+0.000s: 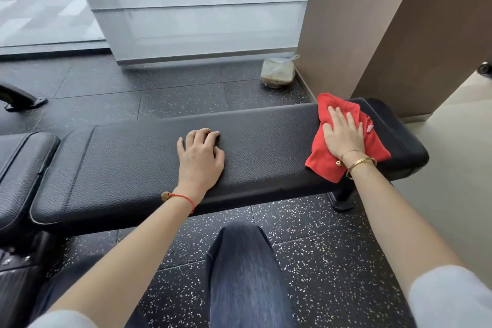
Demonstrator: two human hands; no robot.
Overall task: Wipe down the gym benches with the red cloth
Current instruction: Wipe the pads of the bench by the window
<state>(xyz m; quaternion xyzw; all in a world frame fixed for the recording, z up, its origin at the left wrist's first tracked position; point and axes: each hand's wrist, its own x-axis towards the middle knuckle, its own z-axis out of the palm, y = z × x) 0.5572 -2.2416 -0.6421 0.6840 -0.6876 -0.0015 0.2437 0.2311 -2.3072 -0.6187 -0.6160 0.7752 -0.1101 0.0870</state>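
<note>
At about 9 o'clock in the view a second padded bench point(24, 168) butts against the end of the long black bench point(149, 162) that runs across the middle, so at least one more pad appears to be waiting for the wipe. Just left of centre, the left hand point(200, 157) rests on the pad with its fingers loosely curled against the far edge, holding nothing; it seems to be bracing the person rather than doing work. Further right, toward 2 o'clock, the right hand point(343, 133) lies flat with fingers straight and slightly spread, pressing the red cloth point(328, 165) down onto the bench's right-hand end, the cloth bunched and spilling a little over the near edge. The step in hand looks like the wiping of this bench, begun or ending at its right end; the long stretch of pad toward 9 o'clock would call for a firm flat sweep leftward, and the left hand would need to lift out of the way. On the speckled floor at about 1 o'clock, against the base of the brown wall, sits a clear plastic tub point(277, 72) with a lid and something like a clear plastic spoon on top; it holds a murky brownish content that I cannot identify.
</note>
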